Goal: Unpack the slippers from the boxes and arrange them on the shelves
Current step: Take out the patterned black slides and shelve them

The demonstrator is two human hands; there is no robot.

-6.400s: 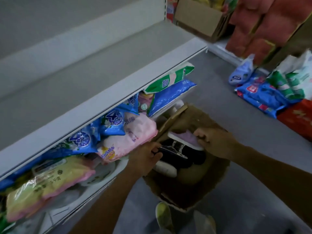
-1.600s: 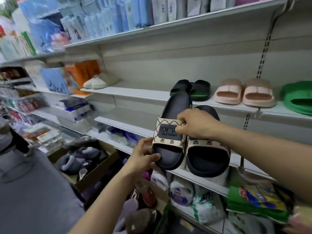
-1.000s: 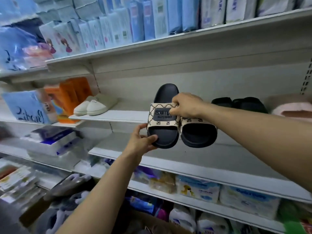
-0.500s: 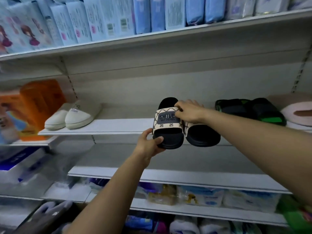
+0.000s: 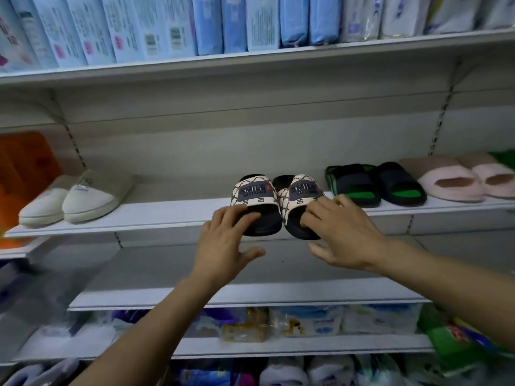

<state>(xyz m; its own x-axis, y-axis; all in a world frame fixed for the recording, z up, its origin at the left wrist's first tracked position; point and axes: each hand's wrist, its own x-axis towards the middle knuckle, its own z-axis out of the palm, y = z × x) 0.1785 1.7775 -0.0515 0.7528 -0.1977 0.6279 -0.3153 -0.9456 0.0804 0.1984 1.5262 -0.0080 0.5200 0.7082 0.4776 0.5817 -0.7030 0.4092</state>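
Broadly, a white metal shelving unit [image 5: 250, 129] is filling the view, its tiers running from left to right. Pale blue and white soft packets [image 5: 167, 23] are standing upright in a row along the top tier. An orange plastic-wrapped pack [image 5: 25, 168] is showing at the far left.

Below the packets, the white slipper shelf [image 5: 167, 215] is carrying four pairs. Pink fluffy open-toe slippers [image 5: 459, 176] are sitting at its right end, with black slides with green footbeds [image 5: 373, 182] just beside them. White closed-toe fabric slippers [image 5: 75, 196] are lying well apart, towards the left.

Between those, near the green-lined pair, the black slides with beige lattice-patterned straps [image 5: 278, 196] are resting side by side on the shelf. Their toes are pointing at the camera and hanging over the front edge.

The left hand [image 5: 225, 246] is reaching in with fingers spread and nearly straight, its fingertips lying on the toe of the left slide and its thumb held out below. The right hand [image 5: 342, 235] is also spread wide and gripping nothing, its slightly bent fingertips touching the strap and toe of the right slide.
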